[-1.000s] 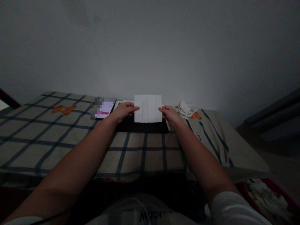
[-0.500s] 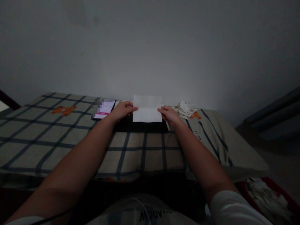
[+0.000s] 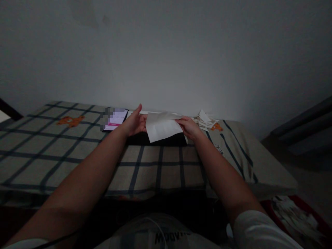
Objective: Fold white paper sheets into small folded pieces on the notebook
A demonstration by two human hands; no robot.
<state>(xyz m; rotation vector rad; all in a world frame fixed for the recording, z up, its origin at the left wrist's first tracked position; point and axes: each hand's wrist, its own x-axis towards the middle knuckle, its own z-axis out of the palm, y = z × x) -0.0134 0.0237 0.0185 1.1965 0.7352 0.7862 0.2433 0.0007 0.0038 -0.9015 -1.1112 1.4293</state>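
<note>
A creased sheet of white paper (image 3: 163, 128) hangs tilted over a flat black item (image 3: 166, 141) on the bed. Its right edge is pinched between the thumb and fingers of my right hand (image 3: 190, 126). At the left edge is my left hand (image 3: 135, 123), thumb raised and apart from the fingers; the fingertips lie beside or just behind the paper, and I cannot tell whether they touch it. Right of my right hand lies a pile of folded white papers (image 3: 204, 120). A phone (image 3: 116, 119) with a lit screen lies left of my left hand.
A checked bedspread (image 3: 85, 152) with orange bear prints covers the bed, which meets a grey wall (image 3: 166, 55) at the back. Below right, a red container (image 3: 298, 204) holds crumpled pale material. A thin cable (image 3: 158, 228) runs down over my shirt.
My left hand has loosened its pinch and lifted its thumb. The paper, flat and facing me before, has swung askew, its lower left corner dropping; my right hand still grips it.
</note>
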